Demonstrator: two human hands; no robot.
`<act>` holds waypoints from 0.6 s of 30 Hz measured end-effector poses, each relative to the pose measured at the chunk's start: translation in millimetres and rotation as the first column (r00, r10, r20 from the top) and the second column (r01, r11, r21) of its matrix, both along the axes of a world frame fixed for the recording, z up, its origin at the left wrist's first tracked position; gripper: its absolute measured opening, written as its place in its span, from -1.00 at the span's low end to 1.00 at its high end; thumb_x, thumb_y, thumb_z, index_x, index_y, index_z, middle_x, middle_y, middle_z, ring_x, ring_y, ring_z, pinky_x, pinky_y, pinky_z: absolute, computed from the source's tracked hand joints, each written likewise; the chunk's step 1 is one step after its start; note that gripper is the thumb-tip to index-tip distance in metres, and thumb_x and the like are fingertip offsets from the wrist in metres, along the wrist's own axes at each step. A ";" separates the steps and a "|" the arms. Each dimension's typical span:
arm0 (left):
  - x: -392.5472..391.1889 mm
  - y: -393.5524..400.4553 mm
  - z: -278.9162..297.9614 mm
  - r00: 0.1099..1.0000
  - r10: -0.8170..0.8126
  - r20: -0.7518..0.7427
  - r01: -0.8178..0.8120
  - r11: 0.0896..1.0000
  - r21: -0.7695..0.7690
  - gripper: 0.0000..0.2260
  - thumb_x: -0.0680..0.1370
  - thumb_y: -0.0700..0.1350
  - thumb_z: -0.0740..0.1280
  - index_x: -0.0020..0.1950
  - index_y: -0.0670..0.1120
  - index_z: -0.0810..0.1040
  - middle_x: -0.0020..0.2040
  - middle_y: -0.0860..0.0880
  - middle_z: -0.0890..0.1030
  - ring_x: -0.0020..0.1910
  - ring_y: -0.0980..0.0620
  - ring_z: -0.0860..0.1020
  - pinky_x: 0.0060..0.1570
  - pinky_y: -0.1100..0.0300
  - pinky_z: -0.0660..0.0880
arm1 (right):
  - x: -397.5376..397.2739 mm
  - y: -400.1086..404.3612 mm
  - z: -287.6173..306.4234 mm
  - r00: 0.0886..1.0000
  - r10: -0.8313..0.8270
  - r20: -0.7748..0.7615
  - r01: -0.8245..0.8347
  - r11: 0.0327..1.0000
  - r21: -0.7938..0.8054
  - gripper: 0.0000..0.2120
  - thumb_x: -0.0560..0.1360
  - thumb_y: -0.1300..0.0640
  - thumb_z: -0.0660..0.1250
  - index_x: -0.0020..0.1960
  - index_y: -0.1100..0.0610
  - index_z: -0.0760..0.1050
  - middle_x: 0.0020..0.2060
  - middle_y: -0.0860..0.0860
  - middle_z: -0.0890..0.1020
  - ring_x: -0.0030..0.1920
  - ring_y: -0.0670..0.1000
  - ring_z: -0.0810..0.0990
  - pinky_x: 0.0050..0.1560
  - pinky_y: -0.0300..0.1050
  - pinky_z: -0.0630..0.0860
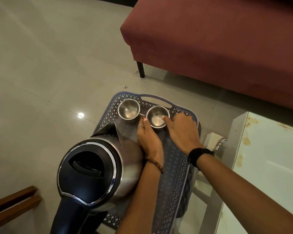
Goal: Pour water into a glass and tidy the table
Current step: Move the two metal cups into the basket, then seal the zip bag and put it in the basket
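Note:
Two small steel cups stand at the far end of a blue-grey perforated tray (173, 168). The left cup (128, 109) is untouched. My hands flank the right cup (156, 120). My left hand (149, 141), with a ring and a bead bracelet, presses its thumb and fingers against the cup's left side, between the two cups. My right hand (183, 132), with a black wristband, has its thumb on the cup's right rim and its fingers spread beyond it. A steel electric kettle (100, 166) with a black lid and handle stands on the tray's near left, spout towards the cups.
A maroon sofa (210, 48) on dark legs stands behind the tray. A pale, stained table top (269, 157) lies to the right, with a white block and metal clip (213, 141) at its edge. Wooden bars (12, 203) show at lower left. The tiled floor (49, 65) spreads left.

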State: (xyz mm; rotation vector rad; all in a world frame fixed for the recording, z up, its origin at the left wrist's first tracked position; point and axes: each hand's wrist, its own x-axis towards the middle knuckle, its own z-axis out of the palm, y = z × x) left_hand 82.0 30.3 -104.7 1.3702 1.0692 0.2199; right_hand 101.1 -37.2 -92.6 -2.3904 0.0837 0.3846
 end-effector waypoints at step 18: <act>-219.4 -228.0 28.4 0.327 -0.945 -0.019 0.889 0.300 0.346 -0.57 0.59 -0.19 0.14 0.36 0.21 0.14 0.46 0.16 0.24 0.44 0.22 0.18 0.32 0.56 0.04 | -229.1 -264.9 20.2 0.891 -0.454 0.019 0.452 0.890 0.065 -0.88 0.55 0.18 0.23 0.01 0.04 0.51 -0.07 -0.10 0.64 -0.15 -0.04 0.63 -0.09 -0.06 0.55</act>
